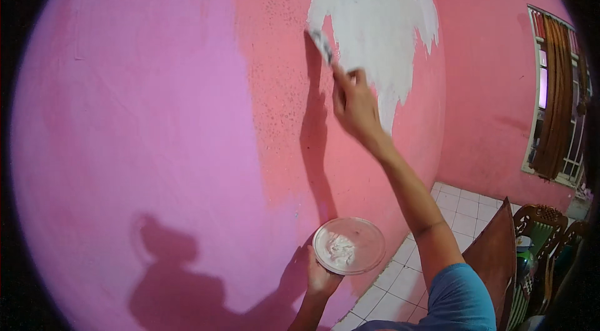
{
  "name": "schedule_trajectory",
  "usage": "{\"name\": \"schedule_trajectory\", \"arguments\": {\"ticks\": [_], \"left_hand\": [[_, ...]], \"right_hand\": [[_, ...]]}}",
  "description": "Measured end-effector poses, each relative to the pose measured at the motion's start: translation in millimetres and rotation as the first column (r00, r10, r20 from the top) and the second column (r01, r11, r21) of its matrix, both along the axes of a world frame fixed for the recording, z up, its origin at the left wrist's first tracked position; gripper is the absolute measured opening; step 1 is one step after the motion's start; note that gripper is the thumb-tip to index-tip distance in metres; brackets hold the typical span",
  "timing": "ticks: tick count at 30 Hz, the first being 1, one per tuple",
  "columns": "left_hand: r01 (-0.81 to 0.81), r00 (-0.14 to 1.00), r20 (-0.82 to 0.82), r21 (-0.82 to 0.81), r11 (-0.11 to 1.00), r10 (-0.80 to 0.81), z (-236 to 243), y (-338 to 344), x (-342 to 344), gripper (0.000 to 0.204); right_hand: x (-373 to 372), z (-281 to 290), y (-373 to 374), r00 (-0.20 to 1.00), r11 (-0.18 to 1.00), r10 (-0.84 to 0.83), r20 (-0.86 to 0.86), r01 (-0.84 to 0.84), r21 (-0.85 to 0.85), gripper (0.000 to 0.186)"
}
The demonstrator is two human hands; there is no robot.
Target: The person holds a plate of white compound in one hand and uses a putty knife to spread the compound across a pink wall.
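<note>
Spreading across the pink wall (187,112), shadows were cast at its lower left. A round plate (349,245) of white putty was grasped from below by the left hand (320,278). A scraper (322,44) was clenched in the right hand (355,106), pressed at the white patch's (375,12) left edge.

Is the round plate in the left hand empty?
No, the round plate held by the left hand has a patch of white putty on its middle.
</note>
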State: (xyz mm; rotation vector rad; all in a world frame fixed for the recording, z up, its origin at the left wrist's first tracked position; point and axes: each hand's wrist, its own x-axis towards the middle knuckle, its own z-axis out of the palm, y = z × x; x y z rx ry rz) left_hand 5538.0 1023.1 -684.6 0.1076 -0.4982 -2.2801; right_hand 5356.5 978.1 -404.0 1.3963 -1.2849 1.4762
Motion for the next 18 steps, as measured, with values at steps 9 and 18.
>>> {"name": "schedule_trajectory", "arguments": {"ticks": [9,18], "left_hand": [[-0.024,0.998,0.048,-0.102,0.995,0.029,-3,18,15,0.071],[0.025,0.999,-0.039,-0.093,0.995,-0.029,-8,24,16,0.069]], "right_hand": [[-4,37,-46,0.986,0.988,-0.154,0.064,0.155,-0.015,0.050],[-2,-21,0,0.999,0.996,0.036,0.038,-0.038,0.078,0.057]]}}
